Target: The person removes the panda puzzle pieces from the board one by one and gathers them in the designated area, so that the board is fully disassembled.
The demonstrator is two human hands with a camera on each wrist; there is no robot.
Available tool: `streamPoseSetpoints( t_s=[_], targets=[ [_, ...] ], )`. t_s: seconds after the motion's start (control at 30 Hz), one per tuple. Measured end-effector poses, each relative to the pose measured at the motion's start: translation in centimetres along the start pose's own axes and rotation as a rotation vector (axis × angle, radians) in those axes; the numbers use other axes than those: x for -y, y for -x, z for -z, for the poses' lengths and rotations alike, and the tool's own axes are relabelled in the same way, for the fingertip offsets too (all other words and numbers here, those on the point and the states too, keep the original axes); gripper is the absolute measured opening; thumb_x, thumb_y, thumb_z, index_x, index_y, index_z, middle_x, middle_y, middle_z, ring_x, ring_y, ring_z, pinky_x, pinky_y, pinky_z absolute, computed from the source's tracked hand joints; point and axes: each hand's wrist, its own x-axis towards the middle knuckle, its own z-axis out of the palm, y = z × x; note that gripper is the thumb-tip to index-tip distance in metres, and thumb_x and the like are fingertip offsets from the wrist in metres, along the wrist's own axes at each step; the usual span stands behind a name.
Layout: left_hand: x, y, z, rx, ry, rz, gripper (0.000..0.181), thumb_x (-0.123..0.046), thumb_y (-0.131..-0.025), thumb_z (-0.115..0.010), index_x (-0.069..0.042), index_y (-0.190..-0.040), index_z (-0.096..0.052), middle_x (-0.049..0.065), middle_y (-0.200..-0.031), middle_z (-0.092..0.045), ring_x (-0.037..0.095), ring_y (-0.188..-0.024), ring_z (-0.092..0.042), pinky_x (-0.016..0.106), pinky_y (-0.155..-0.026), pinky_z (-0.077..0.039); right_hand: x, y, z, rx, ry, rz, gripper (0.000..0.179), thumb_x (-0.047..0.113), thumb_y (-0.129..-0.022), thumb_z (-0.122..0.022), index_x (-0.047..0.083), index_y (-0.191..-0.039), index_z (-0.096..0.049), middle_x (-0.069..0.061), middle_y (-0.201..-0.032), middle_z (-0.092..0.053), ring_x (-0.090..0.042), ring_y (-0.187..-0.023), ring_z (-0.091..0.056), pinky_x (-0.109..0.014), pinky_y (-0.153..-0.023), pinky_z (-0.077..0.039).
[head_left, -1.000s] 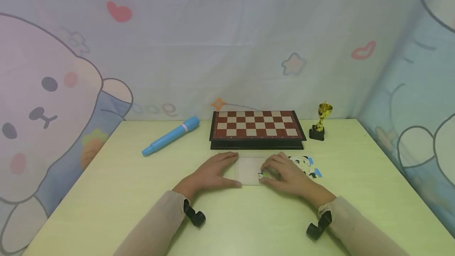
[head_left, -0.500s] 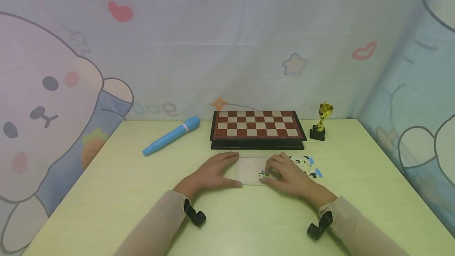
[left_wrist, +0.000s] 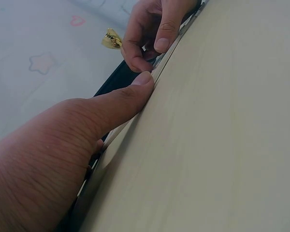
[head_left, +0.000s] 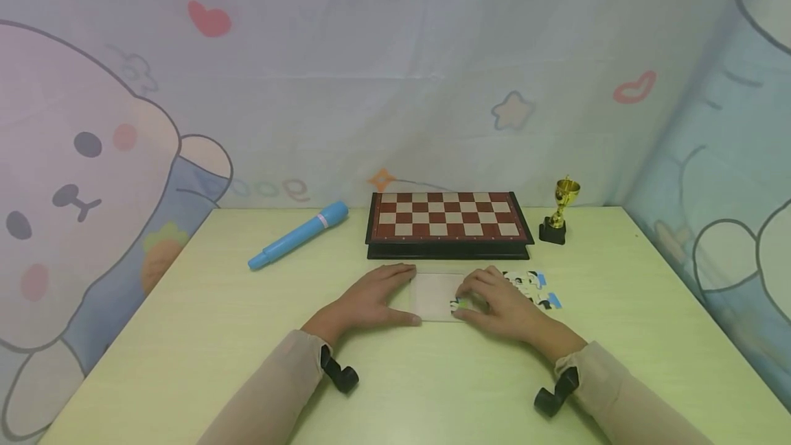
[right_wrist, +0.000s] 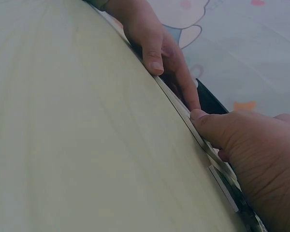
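A pale, flat rectangular puzzle board (head_left: 431, 288) lies on the table between the two hands. The left hand (head_left: 371, 299) rests at its left side, thumb and fingers spread and fairly straight against the edges. Over the board's right part the right hand (head_left: 502, 304) has bent fingers, with thumb and fingertips about a small puzzle piece (head_left: 455, 305) in white, black and green. Its palm and fingers hide much of the board there. More puzzle pieces (head_left: 525, 281), white, black and blue, lie just right of the board. In the left wrist view, the left thumb (left_wrist: 130, 94) touches the board's edge.
Behind the board stands a folded chessboard box (head_left: 448, 225). A small gold trophy (head_left: 559, 210) is at the back right, and a thick blue pen-shaped tube (head_left: 298, 235) lies at the back left. A printed cloth (head_left: 346, 74) hangs behind the table.
The right index finger drew back slightly from the puzzle piece, then came forward to it again. The left hand and the board have stayed in place.
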Motion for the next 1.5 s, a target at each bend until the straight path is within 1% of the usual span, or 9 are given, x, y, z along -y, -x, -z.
streamPoseSetpoints(
  t_s=[0.27,0.47,0.7,0.97,1.1,1.3,1.5],
  targets=[
    [0.05,-0.03,-0.06,0.003,-0.005,0.001,0.102,-0.082,-0.079,-0.058,-0.021,-0.158,-0.036,-0.006,-0.162,-0.032,0.019,-0.149,-0.027,0.041,-0.121,-0.023,-0.14,0.04,-0.12,0.008,-0.005,-0.004,0.027,0.043,-0.091,-0.073,0.021,-0.106,-0.067,0.010,-0.112,-0.062,-0.011,-0.107,-0.049,-0.041,-0.094,-0.049],
    [0.13,-0.08,-0.09,0.003,-0.017,0.002,0.103,-0.083,-0.079,-0.057,-0.022,-0.158,-0.035,-0.006,-0.162,-0.032,0.019,-0.149,-0.027,0.041,-0.121,-0.024,-0.06,-0.01,0.01,0.013,-0.021,-0.009,0.028,0.041,-0.091,-0.074,0.021,-0.109,-0.066,0.011,-0.111,-0.062,-0.011,-0.107,-0.050,-0.040,-0.094,-0.049],
    [0.07,-0.14,-0.03,-0.007,-0.011,-0.003,0.103,-0.083,-0.079,-0.058,-0.021,-0.158,-0.036,-0.006,-0.162,-0.032,0.020,-0.149,-0.028,0.042,-0.121,-0.024,0.03,0.09,0.28,0.010,-0.072,-0.020,0.026,0.038,-0.093,-0.072,0.021,-0.111,-0.065,0.013,-0.108,-0.063,-0.008,-0.105,-0.051,-0.039,-0.091,-0.050],
    [0.10,-0.13,-0.12,-0.004,-0.013,0.002,0.102,-0.083,-0.078,-0.058,-0.022,-0.158,-0.036,-0.006,-0.161,-0.033,0.020,-0.148,-0.028,0.042,-0.120,-0.024,-0.06,0.22,0.20,0.001,-0.113,-0.022,0.023,0.037,-0.096,-0.069,0.022,-0.112,-0.066,0.013,-0.105,-0.059,-0.006,-0.096,-0.054,-0.034,-0.083,-0.052],
    [0.12,-0.10,-0.12,-0.005,-0.012,-0.003,0.103,-0.082,-0.078,-0.058,-0.021,-0.158,-0.037,-0.006,-0.162,-0.033,0.020,-0.148,-0.029,0.041,-0.120,-0.024,0.03,0.24,0.30,-0.002,-0.125,0.000,0.021,0.033,-0.096,-0.070,0.021,-0.113,-0.066,0.012,-0.105,-0.060,-0.006,-0.094,-0.056,-0.032,-0.080,-0.053],
    [0.16,-0.09,-0.15,-0.010,-0.008,-0.005,0.103,-0.083,-0.078,-0.058,-0.021,-0.158,-0.037,-0.006,-0.161,-0.033,0.020,-0.148,-0.029,0.041,-0.120,-0.024,0.17,0.30,0.39,-0.035,-0.130,0.062,0.020,0.026,-0.095,-0.071,0.022,-0.114,-0.065,0.013,-0.101,-0.060,-0.006,-0.087,-0.055,-0.027,-0.070,-0.050],
    [0.13,-0.05,-0.10,-0.008,-0.011,-0.002,0.103,-0.083,-0.078,-0.057,-0.021,-0.158,-0.037,-0.007,-0.162,-0.032,0.019,-0.149,-0.028,0.040,-0.121,-0.024,0.19,0.35,0.43,-0.056,-0.142,0.120,0.023,0.019,-0.094,-0.072,0.019,-0.116,-0.065,0.012,-0.101,-0.061,-0.006,-0.086,-0.055,-0.026,-0.069,-0.050]
  ],
)
